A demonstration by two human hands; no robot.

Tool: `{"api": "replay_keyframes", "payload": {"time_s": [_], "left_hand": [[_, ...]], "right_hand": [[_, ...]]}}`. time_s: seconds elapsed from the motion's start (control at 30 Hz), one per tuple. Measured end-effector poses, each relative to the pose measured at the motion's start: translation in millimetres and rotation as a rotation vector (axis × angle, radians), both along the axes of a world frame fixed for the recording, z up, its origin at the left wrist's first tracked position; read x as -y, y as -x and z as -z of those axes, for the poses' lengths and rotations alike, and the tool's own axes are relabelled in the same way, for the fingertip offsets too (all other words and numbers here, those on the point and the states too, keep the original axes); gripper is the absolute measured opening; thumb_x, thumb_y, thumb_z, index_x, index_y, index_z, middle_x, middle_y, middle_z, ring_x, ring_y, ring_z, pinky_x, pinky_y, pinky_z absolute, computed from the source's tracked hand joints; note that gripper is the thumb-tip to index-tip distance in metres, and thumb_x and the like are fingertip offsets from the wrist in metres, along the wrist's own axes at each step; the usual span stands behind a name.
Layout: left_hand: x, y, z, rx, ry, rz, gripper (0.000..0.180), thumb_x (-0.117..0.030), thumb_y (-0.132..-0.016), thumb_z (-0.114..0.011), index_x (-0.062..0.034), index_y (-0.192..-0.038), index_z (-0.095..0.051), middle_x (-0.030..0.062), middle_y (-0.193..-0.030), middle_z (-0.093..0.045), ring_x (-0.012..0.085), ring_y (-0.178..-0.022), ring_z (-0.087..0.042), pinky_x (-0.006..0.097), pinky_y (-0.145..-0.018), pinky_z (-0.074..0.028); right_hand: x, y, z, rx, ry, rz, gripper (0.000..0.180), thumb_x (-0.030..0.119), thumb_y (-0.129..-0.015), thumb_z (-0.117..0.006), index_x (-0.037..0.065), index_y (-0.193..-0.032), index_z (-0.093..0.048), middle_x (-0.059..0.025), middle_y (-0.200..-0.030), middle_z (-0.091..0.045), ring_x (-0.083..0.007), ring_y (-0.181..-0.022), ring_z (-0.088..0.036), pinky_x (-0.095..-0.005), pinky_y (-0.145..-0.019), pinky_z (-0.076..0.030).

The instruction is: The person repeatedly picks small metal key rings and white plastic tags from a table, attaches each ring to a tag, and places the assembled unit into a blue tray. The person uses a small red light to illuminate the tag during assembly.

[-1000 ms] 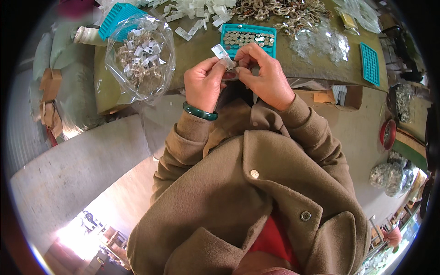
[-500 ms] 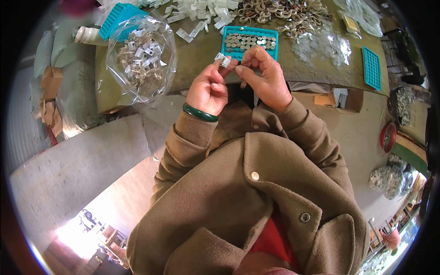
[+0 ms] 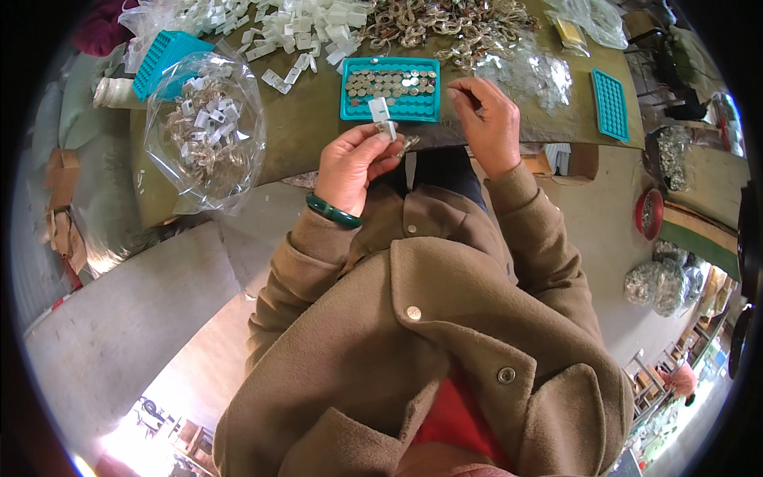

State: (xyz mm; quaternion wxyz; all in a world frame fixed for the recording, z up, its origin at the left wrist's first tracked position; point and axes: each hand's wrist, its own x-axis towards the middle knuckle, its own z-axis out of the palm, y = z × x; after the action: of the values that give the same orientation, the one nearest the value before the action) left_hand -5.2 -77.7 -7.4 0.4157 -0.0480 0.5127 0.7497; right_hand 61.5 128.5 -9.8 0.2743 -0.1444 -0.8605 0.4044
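Between its thumb and fingers, my left hand (image 3: 343,175) grips a small white plastic case (image 3: 380,111) with its flap standing up. A little bundle of thin clear-coated wire (image 3: 409,145) hangs beside those fingers. My right hand (image 3: 493,127) is apart from it, over the table's front edge, its fingers curled toward the thumb; whether anything sits between the tips is hidden. Just beyond my left hand lies a teal tray (image 3: 345,111) with rows of silver round discs (image 3: 387,79) like button cells, its nearest row mostly bare.
White plastic cases (image 3: 314,28) and coiled wires (image 3: 453,24) are heaped at the back, with small clear pieces (image 3: 532,75) to their right. An open clear bag (image 3: 208,127) of wired cases stands left, beside stacked teal trays (image 3: 163,63). Another teal tray (image 3: 610,105) lies right.
My hands have separated: the right moved rightward, away from the left. The white case is now held with its flap raised. The whole view has shifted slightly.
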Motion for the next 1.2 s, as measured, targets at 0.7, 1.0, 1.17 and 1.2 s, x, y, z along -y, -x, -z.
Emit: {"api": "replay_keyframes", "payload": {"time_s": [0.7, 1.0, 1.17, 1.2], "left_hand": [[-14, 5, 0, 0.056, 0.006, -0.003, 0.023, -0.011, -0.095, -0.06, 0.0034, -0.112, -0.063, 0.0126, -0.104, -0.07, 0.0171, -0.095, -0.069, 0.025, -0.079, -0.057], [-12, 9, 2, 0.049, -0.009, 0.055, 0.027, -0.01, -0.096, -0.058, 0.0026, -0.12, -0.06, 0.0136, -0.11, -0.069, 0.0179, -0.098, -0.069, 0.023, -0.078, -0.059], [-12, 6, 1, 0.013, -0.033, 0.084, 0.028, -0.009, -0.095, -0.06, 0.0023, -0.121, -0.061, 0.011, -0.107, -0.069, 0.0162, -0.095, -0.069, 0.023, -0.078, -0.059], [-12, 5, 1, -0.012, -0.01, 0.081, 0.027, -0.008, -0.094, -0.061, 0.0019, -0.12, -0.062, 0.0106, -0.106, -0.069, 0.0157, -0.094, -0.069, 0.023, -0.077, -0.058]], "right_hand": [[0, 26, 14, -0.005, -0.347, -0.223, 0.013, 0.007, -0.082, -0.065, 0.006, -0.094, -0.067, -0.0111, -0.082, -0.061, -0.0324, -0.081, -0.06, -0.0412, -0.075, -0.049], [9, 15, -6, 0.076, -0.09, -0.292, 0.012, 0.008, -0.083, -0.066, 0.005, -0.094, -0.062, -0.0121, -0.084, -0.06, -0.0332, -0.08, -0.06, -0.0409, -0.069, -0.049], [26, 6, -8, -0.002, -0.035, -0.361, 0.014, 0.008, -0.082, -0.067, 0.006, -0.094, -0.061, -0.0116, -0.082, -0.059, -0.0336, -0.077, -0.059, -0.0408, -0.067, -0.049], [29, 5, -6, -0.029, -0.076, -0.36, 0.014, 0.008, -0.082, -0.067, 0.006, -0.094, -0.062, -0.0114, -0.082, -0.058, -0.0336, -0.076, -0.059, -0.0408, -0.067, -0.049]]}}
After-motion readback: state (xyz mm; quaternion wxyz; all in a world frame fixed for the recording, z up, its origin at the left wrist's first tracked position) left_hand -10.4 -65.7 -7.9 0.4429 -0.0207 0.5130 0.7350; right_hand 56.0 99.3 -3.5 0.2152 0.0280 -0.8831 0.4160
